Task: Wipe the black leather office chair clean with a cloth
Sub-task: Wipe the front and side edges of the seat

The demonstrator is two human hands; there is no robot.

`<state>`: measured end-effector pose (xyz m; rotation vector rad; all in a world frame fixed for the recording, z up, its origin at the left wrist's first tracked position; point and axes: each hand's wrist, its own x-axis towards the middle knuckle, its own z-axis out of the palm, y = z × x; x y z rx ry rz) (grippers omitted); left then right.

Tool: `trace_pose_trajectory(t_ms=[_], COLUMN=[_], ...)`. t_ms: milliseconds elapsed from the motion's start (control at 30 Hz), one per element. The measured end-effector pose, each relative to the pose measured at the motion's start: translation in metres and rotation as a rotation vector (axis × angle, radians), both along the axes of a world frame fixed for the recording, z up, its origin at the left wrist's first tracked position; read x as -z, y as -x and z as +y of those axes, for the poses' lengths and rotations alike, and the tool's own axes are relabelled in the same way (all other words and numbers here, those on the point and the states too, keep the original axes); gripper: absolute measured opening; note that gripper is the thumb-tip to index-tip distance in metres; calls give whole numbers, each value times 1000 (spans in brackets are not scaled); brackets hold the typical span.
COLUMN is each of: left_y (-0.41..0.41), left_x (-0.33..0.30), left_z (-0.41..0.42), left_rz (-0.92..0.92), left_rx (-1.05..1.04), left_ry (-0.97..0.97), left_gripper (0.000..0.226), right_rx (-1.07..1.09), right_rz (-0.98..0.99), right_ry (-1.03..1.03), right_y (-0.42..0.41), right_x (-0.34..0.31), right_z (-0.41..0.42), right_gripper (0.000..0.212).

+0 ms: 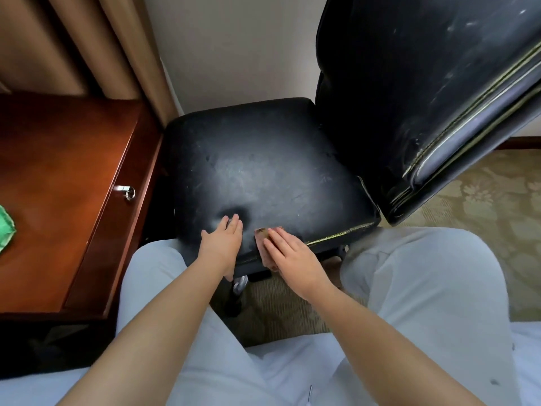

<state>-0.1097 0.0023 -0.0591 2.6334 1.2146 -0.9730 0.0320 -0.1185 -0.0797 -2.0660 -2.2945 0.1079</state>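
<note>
your right hand (288,253) has its fingers laid out nearly straight on top of a small pinkish-brown cloth (261,233), pressing it flat against the near edge of the seat (263,171); nothing is curled round the cloth, it is only pinned under the palm and fingers. your left hand (224,240) lies just beside it, fingers straight and together, tips pushing a dent into the leather, so it looks to be steadying the black leather office chair (409,83) rather than wiping.

to do this stroke well, keep the whole palm on the cloth so it does not bunch or slip over the stitched front seam. work outward from this near edge toward the dull, greyish patch in the middle of the seat, in overlapping passes. keep the left hand firm, since a chair on a swivel base may turn away from you.

the backrest, at the right, shows pale scuffs and streaks, so it looks like much is left. a wooden desk (58,171) stands close on the left.
</note>
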Motion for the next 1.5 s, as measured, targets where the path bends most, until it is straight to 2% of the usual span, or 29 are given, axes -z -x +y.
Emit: trace_pose_trajectory(t_ms=[167, 300, 400, 633, 733, 833, 933, 1067, 1167, 1233, 1300, 1400, 1500], left_y=[-12, -25, -27, -30, -33, -35, -36, -35, -35, -36, -37, -35, -30], left_x=[6, 12, 20, 18, 17, 19, 19, 19, 18, 18, 17, 14, 7], left_z=[-11, -22, -25, -21, -21, -22, -24, -23, -22, -23, -23, -21, -13], left_rz=[-6, -60, -100, -72, -42, -26, -19, -33, -37, -35, -31, -42, -67], left_rx=[-60, -163, -190, -157, -147, -131, -119, -124, -118, -110, -91, -67, -30], left_ry=[-39, 10, -30, -91, -99, -118, -135, -126, -110, -118, -129, -117, -72], left_gripper=[131, 140, 140, 139, 141, 143, 143, 140, 140, 140, 139, 137, 133], right_rx=[0, -13, 81, 115, 206, 242, 179, 113, 250, 291, 211, 94, 117], right_rz=[25, -1, 12, 155, 225, 202, 175, 146, 167, 176, 187, 179, 183], right_ry=[-24, -61, -108, -158, -198, -220, -215, -211, -197, -199, -206, -161, -154], right_y=[2, -5, -14, -6, -19, -18, -4, -18, -35, -31, -16, 3, -13], right_x=[11, 19, 23, 32, 35, 36, 35, 30, 27, 26, 28, 27, 29], right_z=[-6, -12, -19, -14, -20, -20, -12, -19, -24, -20, -14, -12, -14], right_gripper=[82, 78, 78, 77, 78, 77, 73, 79, 83, 75, 66, 78, 79])
